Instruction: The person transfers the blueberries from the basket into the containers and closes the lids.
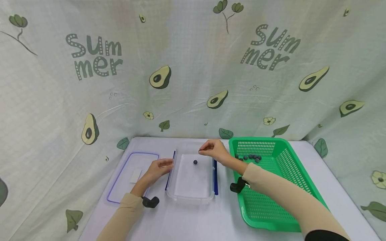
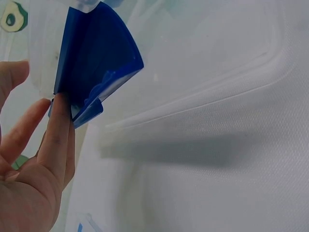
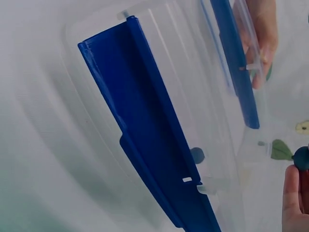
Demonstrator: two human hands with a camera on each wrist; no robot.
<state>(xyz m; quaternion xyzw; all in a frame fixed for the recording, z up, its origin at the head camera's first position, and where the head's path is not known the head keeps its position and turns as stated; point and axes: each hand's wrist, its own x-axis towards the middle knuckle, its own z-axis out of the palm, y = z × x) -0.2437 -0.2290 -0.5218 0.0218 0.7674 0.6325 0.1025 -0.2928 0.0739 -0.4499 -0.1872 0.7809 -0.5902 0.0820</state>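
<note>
A clear plastic food container (image 1: pixel 191 199) with blue side latches stands mid-table, with one blueberry (image 1: pixel 195 162) inside. Above its far right part is my right hand (image 1: pixel 215 151), pinching another blueberry (image 3: pixel 301 158) between thumb and fingertips, as the right wrist view shows. My left hand (image 1: pixel 158 171) is at the container's left side. In the left wrist view its straight fingers (image 2: pixel 57 137) touch the hanging blue latch (image 2: pixel 99 58). The right latch (image 3: pixel 137 121) also hangs down. Several blueberries (image 1: pixel 254 157) lie at the far left of a green basket (image 1: pixel 250 216).
To the left of the container lies its clear lid (image 1: pixel 120 180) with a blue-purple rim, partly behind my left arm. The basket fills the table's right side, under my right forearm. A printed curtain (image 1: pixel 187 110) hangs behind the white table (image 1: pixel 175 224).
</note>
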